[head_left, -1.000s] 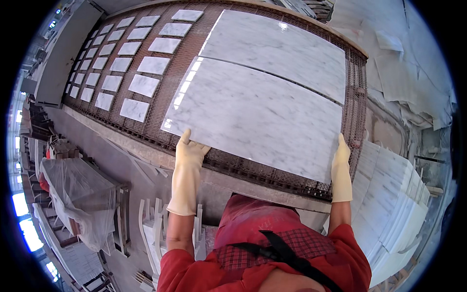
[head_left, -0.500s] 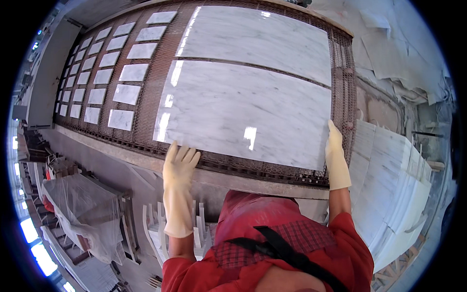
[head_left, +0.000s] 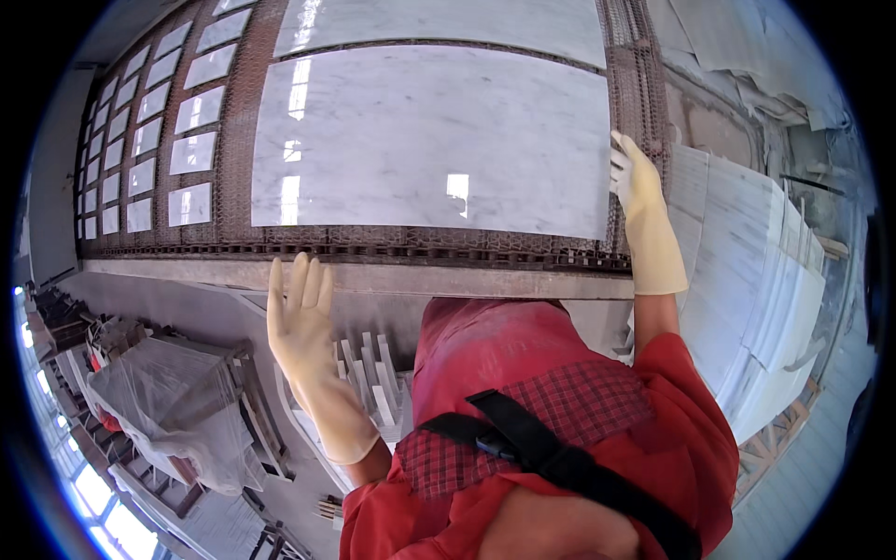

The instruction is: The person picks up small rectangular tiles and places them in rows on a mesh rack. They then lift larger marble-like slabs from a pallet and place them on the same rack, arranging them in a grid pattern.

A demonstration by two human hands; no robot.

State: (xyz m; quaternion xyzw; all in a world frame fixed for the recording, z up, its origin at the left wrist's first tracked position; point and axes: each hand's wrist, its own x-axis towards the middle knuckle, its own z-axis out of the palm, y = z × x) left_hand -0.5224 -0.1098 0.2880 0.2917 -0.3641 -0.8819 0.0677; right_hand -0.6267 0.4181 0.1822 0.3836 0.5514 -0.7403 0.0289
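Two glossy white marble slabs with grey veins lie flat on a brown mesh conveyor belt; the near slab (head_left: pixel 401 140) is in front of me and the far slab (head_left: pixel 448 21) lies behind it across a narrow gap. My left hand (head_left: pixel 303 299), in a cream rubber glove, is off the stone near the conveyor's front edge, its fingers spread and holding nothing. My right hand (head_left: pixel 639 187), gloved the same way, is at the right edge of the near slab. Its fingers are bent and apart, the tips against or just beside that edge; contact is hard to tell.
Rows of small white marble tiles (head_left: pixel 192 154) lie on the belt to the left. A pale rail (head_left: pixel 420 280) edges the conveyor before me. More large slabs (head_left: pixel 737 252) lean at the right. Plastic-covered goods (head_left: pixel 177 401) and white strips (head_left: pixel 373 373) stand below left.
My left hand has come away from the near slab's front edge and turned outward. My right hand has shifted farther along the slab's right edge. The view has tilted, placing the slabs higher.
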